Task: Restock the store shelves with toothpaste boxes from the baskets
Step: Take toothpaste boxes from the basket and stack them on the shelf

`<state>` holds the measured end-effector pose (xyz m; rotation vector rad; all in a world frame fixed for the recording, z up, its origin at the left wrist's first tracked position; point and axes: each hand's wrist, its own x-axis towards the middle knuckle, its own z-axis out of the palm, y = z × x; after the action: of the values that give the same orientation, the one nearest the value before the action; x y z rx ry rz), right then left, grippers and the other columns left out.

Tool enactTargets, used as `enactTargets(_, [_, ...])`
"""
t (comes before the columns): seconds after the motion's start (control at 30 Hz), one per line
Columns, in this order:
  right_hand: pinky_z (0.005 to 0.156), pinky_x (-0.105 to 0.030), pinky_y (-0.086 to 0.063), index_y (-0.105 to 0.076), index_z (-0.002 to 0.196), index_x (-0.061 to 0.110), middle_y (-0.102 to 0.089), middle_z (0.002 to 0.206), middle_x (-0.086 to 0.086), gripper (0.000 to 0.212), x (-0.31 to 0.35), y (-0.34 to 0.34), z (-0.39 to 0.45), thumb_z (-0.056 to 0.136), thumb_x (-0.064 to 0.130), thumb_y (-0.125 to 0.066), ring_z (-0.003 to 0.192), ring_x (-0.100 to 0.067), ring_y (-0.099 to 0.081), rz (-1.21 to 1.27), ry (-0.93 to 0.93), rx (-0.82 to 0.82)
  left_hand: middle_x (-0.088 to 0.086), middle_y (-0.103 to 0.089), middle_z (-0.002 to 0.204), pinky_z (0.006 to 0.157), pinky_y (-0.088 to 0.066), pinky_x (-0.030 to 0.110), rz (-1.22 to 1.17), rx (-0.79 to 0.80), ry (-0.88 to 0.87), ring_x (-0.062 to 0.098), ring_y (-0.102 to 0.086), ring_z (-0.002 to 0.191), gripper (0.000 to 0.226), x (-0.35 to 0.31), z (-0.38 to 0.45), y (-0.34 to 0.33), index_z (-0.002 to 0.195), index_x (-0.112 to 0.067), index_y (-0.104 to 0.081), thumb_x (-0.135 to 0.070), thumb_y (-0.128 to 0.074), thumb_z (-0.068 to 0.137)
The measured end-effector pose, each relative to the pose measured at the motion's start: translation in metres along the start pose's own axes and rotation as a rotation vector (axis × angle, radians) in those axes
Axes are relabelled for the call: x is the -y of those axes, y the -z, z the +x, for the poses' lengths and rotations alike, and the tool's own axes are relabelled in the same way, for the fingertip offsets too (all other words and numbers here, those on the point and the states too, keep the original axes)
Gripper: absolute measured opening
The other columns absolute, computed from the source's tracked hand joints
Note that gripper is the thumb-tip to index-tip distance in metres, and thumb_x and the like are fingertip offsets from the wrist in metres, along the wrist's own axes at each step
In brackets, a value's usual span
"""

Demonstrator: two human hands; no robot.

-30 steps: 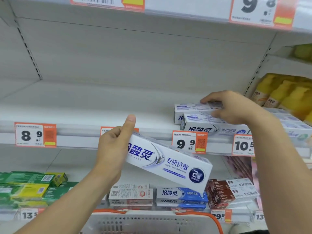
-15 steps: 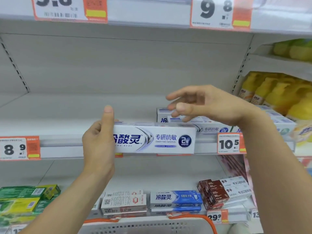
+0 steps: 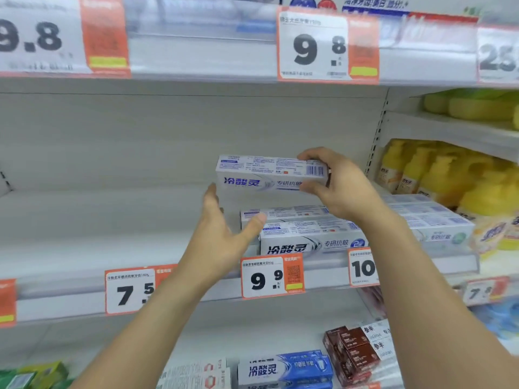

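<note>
My right hand (image 3: 341, 186) grips the right end of a white toothpaste box (image 3: 261, 175) with blue lettering and holds it level in the air, above two matching boxes (image 3: 306, 237) that lie on the middle shelf (image 3: 84, 242). My left hand (image 3: 224, 237) is open just below and left of the held box, fingers spread, touching nothing. No basket is in view.
More white boxes (image 3: 432, 220) lie to the right on the same shelf, beside yellow bottles (image 3: 449, 178). Price tags (image 3: 272, 276) line the shelf edge. The lower shelf holds blue (image 3: 283, 369), brown (image 3: 354, 352) and green (image 3: 39, 374) boxes. Another shelf (image 3: 196, 51) hangs close overhead.
The box has passed from my left hand to my right hand and risen above the boxes on the shelf. My left hand has let go and opened. The view moved closer and tilted upward.
</note>
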<state>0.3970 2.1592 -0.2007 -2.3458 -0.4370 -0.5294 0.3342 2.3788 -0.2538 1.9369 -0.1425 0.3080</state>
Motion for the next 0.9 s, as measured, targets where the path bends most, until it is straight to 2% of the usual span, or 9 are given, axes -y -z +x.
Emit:
enactTargets(0.07, [0.069,-0.019,-0.044,-0.056,0.129,0.026,-0.058,0.124,0.003,0.044,-0.008,0.000,0.005,0.090,0.012,-0.071,0.091,-0.014,-0.055,-0.031,-0.055,0.039,-0.049,-0.030,0.096,0.070,-0.034,-0.008,0.022,0.069,0.040,-0.042,-0.039,0.080,0.081,0.005,0.001,-0.009,0.146,-0.039,-0.015,-0.035,-0.072,0.088])
enactTargets(0.13, [0.056,-0.010,-0.044,-0.056,0.129,0.024,-0.058,0.123,0.000,0.044,-0.015,0.004,0.009,0.090,0.009,-0.070,0.085,-0.014,-0.058,-0.055,-0.096,0.122,-0.049,-0.032,0.095,0.067,-0.034,-0.008,0.034,0.135,0.053,-0.042,-0.039,0.078,0.076,0.006,0.000,-0.014,0.126,-0.054,-0.012,-0.036,-0.074,0.086])
enactTargets(0.2, [0.048,-0.008,-0.043,-0.057,0.126,0.024,-0.061,0.117,0.000,0.043,-0.020,0.009,0.012,0.089,0.006,-0.069,0.077,-0.005,-0.057,-0.067,-0.150,0.235,-0.045,-0.029,0.109,0.072,-0.032,-0.009,0.033,0.177,0.047,-0.043,-0.037,0.080,0.087,0.010,0.003,-0.016,0.135,-0.050,-0.011,-0.039,-0.078,0.081])
enactTargets(0.27, [0.048,-0.007,-0.042,-0.057,0.123,0.027,-0.062,0.115,0.002,0.042,-0.025,0.011,0.014,0.088,0.006,-0.070,0.076,-0.005,-0.058,-0.089,-0.220,0.324,-0.034,-0.029,0.120,0.082,-0.030,-0.003,0.044,0.201,0.053,-0.042,-0.033,0.080,0.116,0.012,0.006,-0.016,0.155,-0.034,0.003,-0.042,-0.082,0.076])
enactTargets(0.4, [0.057,-0.001,-0.038,-0.054,0.131,0.030,-0.055,0.121,0.009,0.042,-0.025,0.012,0.010,0.093,0.015,-0.065,0.089,-0.010,-0.056,-0.196,-0.268,0.386,-0.021,-0.041,0.134,0.070,-0.033,-0.008,0.107,0.254,0.060,-0.042,-0.039,0.077,0.125,0.013,0.010,-0.016,0.157,-0.022,0.007,-0.035,-0.086,0.073])
enactTargets(0.57, [0.091,-0.022,-0.033,-0.060,0.129,0.035,-0.050,0.141,0.008,0.043,-0.019,0.006,0.009,0.087,0.038,-0.072,0.125,-0.014,-0.048,-0.231,-0.284,0.424,-0.011,-0.045,0.144,0.076,-0.037,0.000,0.260,0.282,-0.004,-0.014,-0.054,0.097,0.106,0.012,0.016,-0.013,0.150,-0.026,-0.014,-0.043,-0.085,0.072])
enactTargets(0.67, [0.096,-0.023,-0.034,-0.060,0.130,0.037,-0.052,0.141,0.011,0.068,-0.011,0.003,0.004,0.069,0.061,-0.079,0.129,-0.011,-0.048,-0.210,-0.246,0.498,-0.010,-0.043,0.143,0.094,-0.044,0.023,0.409,0.264,-0.060,0.011,-0.052,0.124,0.108,0.014,0.022,-0.010,0.148,-0.024,-0.017,-0.061,-0.079,0.069])
enactTargets(0.73, [0.099,-0.020,-0.035,-0.058,0.133,0.036,-0.054,0.139,0.014,0.082,-0.008,0.008,-0.002,0.059,0.064,-0.081,0.125,-0.005,-0.048,-0.177,-0.208,0.539,-0.008,-0.045,0.138,0.099,-0.049,0.038,0.487,0.261,-0.094,0.017,-0.052,0.125,0.114,0.020,0.027,-0.008,0.145,-0.022,-0.021,-0.078,-0.072,0.060])
enactTargets(0.9, [0.118,-0.031,-0.029,-0.032,0.151,0.039,-0.033,0.156,0.018,0.125,-0.012,0.013,-0.018,0.042,0.062,-0.092,0.145,-0.009,-0.031,-0.281,-0.166,0.562,-0.016,-0.056,0.134,0.099,-0.049,0.035,0.418,0.379,-0.018,0.012,-0.059,0.118,0.117,0.026,0.032,-0.007,0.146,-0.027,-0.017,-0.081,-0.072,0.059])
